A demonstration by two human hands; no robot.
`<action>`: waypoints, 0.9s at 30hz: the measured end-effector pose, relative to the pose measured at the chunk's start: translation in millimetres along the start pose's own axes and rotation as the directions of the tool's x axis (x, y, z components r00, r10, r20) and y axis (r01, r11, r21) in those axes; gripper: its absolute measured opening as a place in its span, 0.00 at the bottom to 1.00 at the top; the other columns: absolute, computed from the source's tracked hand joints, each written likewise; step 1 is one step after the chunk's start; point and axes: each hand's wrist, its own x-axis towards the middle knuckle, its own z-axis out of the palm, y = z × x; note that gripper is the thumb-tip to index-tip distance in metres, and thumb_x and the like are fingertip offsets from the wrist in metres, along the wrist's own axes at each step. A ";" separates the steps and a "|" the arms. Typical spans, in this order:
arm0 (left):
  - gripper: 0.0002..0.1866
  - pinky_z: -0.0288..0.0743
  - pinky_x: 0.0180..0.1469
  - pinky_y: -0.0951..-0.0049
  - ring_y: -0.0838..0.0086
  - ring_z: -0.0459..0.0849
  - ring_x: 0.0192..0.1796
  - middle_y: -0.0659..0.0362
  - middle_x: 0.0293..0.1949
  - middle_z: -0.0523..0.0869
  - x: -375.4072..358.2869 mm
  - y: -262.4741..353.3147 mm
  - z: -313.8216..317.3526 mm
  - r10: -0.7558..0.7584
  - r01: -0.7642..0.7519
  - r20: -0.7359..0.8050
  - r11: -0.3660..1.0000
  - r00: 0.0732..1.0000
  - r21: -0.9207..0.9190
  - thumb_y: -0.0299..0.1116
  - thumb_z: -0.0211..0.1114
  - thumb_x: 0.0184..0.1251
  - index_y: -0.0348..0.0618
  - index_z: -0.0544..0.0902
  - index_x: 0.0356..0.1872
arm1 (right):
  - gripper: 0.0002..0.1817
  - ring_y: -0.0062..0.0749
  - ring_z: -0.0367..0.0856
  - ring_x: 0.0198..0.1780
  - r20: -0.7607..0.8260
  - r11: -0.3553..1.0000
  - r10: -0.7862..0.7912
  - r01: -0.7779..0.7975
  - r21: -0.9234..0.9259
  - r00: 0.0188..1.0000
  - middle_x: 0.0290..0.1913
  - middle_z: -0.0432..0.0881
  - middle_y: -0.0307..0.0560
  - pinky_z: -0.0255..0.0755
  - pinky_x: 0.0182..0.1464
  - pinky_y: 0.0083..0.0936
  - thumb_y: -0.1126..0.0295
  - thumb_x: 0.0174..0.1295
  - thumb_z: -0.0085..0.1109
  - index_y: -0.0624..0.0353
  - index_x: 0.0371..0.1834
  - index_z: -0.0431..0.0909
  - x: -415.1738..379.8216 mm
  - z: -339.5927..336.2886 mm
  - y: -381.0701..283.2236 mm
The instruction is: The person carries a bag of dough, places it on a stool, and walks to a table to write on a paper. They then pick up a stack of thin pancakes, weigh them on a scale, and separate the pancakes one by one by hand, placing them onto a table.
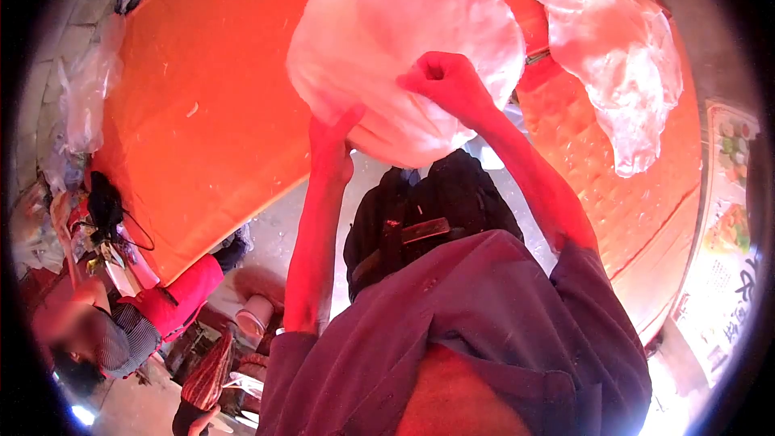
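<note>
A large round, pale, soft-looking padded piece [387,24] lies over the near edge of an orange-covered table, with creases toward its lower side. My left hand [333,141] grips its lower left rim, thumb on top and the other fingers hidden underneath. Over its lower right part, my right hand [449,85] is closed in a pinch, the fingertips at or just above the surface. Whatever is between those fingertips, if anything, is too small to make out.
The orange table [210,56] curves around me. A crumpled whitish sheet [609,48] lies on its right part. Clear plastic [85,97] hangs by the left edge. A person [133,335] sits at lower left, near a pinkish cup [255,315]. A printed board [722,258] stands right.
</note>
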 end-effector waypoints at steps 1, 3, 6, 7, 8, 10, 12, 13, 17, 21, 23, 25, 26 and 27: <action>0.35 0.81 0.45 0.66 0.66 0.82 0.52 0.56 0.53 0.80 -1.6 2.4 1.7 -0.009 0.009 0.005 1.000 1.000 -0.017 0.36 0.70 0.56 0.42 0.66 0.65 | 0.11 0.12 0.68 0.27 -0.020 0.998 -0.039 0.038 -0.056 0.999 0.21 0.73 0.30 0.65 0.30 0.16 0.66 0.52 0.73 0.61 0.26 0.80 0.3 3.2 -3.9; 0.35 0.81 0.45 0.66 0.66 0.82 0.52 0.56 0.53 0.80 -5.4 6.2 4.8 -0.025 0.025 0.011 0.998 1.000 -0.051 0.37 0.70 0.56 0.43 0.66 0.65 | 0.14 0.14 0.71 0.27 -0.004 0.991 -0.065 0.064 -0.117 0.998 0.22 0.76 0.32 0.67 0.31 0.18 0.64 0.51 0.74 0.63 0.30 0.82 -8.2 17.5 -18.6; 0.35 0.81 0.45 0.66 0.65 0.82 0.52 0.56 0.53 0.80 -2.6 -0.6 -3.8 -0.037 0.039 0.033 0.996 0.999 -0.076 0.38 0.68 0.58 0.43 0.66 0.66 | 0.17 0.20 0.75 0.28 0.050 0.964 -0.139 0.147 -0.222 0.989 0.24 0.79 0.38 0.70 0.32 0.20 0.62 0.49 0.75 0.62 0.35 0.83 -7.7 22.9 -11.4; 0.34 0.81 0.45 0.66 0.65 0.82 0.51 0.56 0.53 0.80 -3.8 1.3 -1.7 -0.044 0.045 0.012 0.993 0.999 -0.110 0.38 0.68 0.58 0.44 0.66 0.65 | 0.17 0.20 0.75 0.28 0.053 0.969 -0.147 0.154 -0.195 0.988 0.24 0.79 0.38 0.70 0.32 0.20 0.61 0.49 0.75 0.61 0.36 0.84 -5.8 21.3 -6.5; 0.34 0.81 0.44 0.65 0.65 0.82 0.51 0.56 0.53 0.80 -4.4 5.6 3.7 -0.049 0.048 -0.009 0.988 0.999 -0.146 0.38 0.67 0.58 0.44 0.66 0.65 | 0.17 0.20 0.75 0.28 0.056 0.972 -0.156 0.164 -0.170 0.986 0.24 0.79 0.38 0.70 0.32 0.20 0.61 0.49 0.75 0.61 0.36 0.84 -2.9 18.7 -0.2; 0.32 0.81 0.44 0.65 0.65 0.83 0.50 0.56 0.52 0.81 -3.8 5.6 5.7 -0.067 0.059 -0.056 0.989 0.996 -0.137 0.38 0.67 0.58 0.44 0.67 0.64 | 0.17 0.20 0.75 0.28 0.068 0.967 -0.183 0.192 -0.167 0.981 0.24 0.79 0.38 0.70 0.32 0.20 0.61 0.49 0.74 0.60 0.37 0.84 -1.1 19.1 -0.1; 0.30 0.80 0.44 0.66 0.65 0.83 0.49 0.57 0.50 0.81 1.3 -1.9 -0.8 -0.082 0.077 -0.107 0.996 0.991 -0.044 0.37 0.66 0.58 0.43 0.69 0.63 | 0.17 0.20 0.76 0.28 0.084 0.948 -0.227 0.240 -0.210 0.970 0.24 0.80 0.38 0.71 0.32 0.21 0.61 0.50 0.74 0.61 0.37 0.84 1.1 21.9 -13.7; 0.29 0.80 0.44 0.67 0.66 0.83 0.49 0.58 0.50 0.81 3.9 -8.0 -6.2 -0.090 0.083 -0.109 0.994 0.990 -0.067 0.36 0.65 0.58 0.43 0.70 0.62 | 0.16 0.21 0.76 0.28 0.124 0.951 -0.205 0.227 -0.209 0.971 0.25 0.80 0.40 0.71 0.32 0.21 0.63 0.50 0.73 0.61 0.38 0.83 2.4 19.9 -19.9; 0.26 0.79 0.44 0.68 0.68 0.82 0.47 0.59 0.48 0.82 3.9 -10.5 -6.3 -0.074 0.062 -0.184 0.996 0.980 -0.070 0.33 0.64 0.58 0.42 0.73 0.60 | 0.14 0.28 0.78 0.27 0.103 0.905 -0.298 0.316 -0.284 0.949 0.24 0.80 0.46 0.71 0.32 0.23 0.68 0.50 0.69 0.60 0.39 0.83 10.8 14.9 -14.0; 0.26 0.77 0.48 0.68 0.69 0.82 0.49 0.58 0.49 0.82 13.7 -21.9 -10.9 -0.016 0.020 -0.229 1.000 0.973 0.015 0.32 0.63 0.59 0.40 0.72 0.61 | 0.11 0.42 0.79 0.27 0.092 0.747 -0.494 0.477 -0.464 0.864 0.24 0.78 0.52 0.71 0.30 0.31 0.69 0.50 0.63 0.57 0.37 0.82 9.4 23.0 -8.7; 0.27 0.76 0.52 0.68 0.68 0.81 0.51 0.57 0.51 0.81 8.0 -11.4 4.7 0.003 -0.011 -0.224 0.999 0.975 -0.035 0.32 0.63 0.59 0.38 0.72 0.61 | 0.10 0.51 0.81 0.30 0.219 0.613 -0.463 0.488 -0.621 0.859 0.26 0.81 0.54 0.74 0.31 0.40 0.65 0.52 0.60 0.57 0.34 0.81 16.8 31.3 1.5; 0.27 0.74 0.55 0.67 0.67 0.80 0.52 0.56 0.52 0.81 0.2 -1.8 16.7 0.018 -0.045 -0.224 0.992 0.974 -0.117 0.32 0.63 0.59 0.36 0.71 0.61 | 0.15 0.56 0.83 0.31 0.315 0.632 -0.363 0.480 -0.609 0.877 0.26 0.82 0.58 0.77 0.33 0.47 0.60 0.53 0.58 0.62 0.32 0.81 28.4 24.1 7.9; 0.28 0.73 0.56 0.67 0.67 0.80 0.53 0.56 0.53 0.81 -3.8 0.4 19.9 0.022 -0.064 -0.226 0.982 0.974 -0.179 0.32 0.63 0.59 0.36 0.71 0.61 | 0.14 0.56 0.83 0.32 0.280 0.694 -0.253 0.375 -0.614 0.926 0.26 0.83 0.59 0.77 0.33 0.46 0.60 0.55 0.57 0.60 0.26 0.81 34.2 11.4 1.1; 0.28 0.73 0.57 0.67 0.66 0.80 0.54 0.55 0.53 0.80 -5.7 2.8 24.0 0.029 -0.085 -0.228 0.966 0.973 -0.243 0.32 0.63 0.59 0.35 0.71 0.61 | 0.12 0.57 0.83 0.32 0.220 0.819 -0.261 0.336 -0.465 0.940 0.26 0.82 0.59 0.77 0.33 0.46 0.60 0.55 0.57 0.58 0.25 0.82 37.1 5.3 8.6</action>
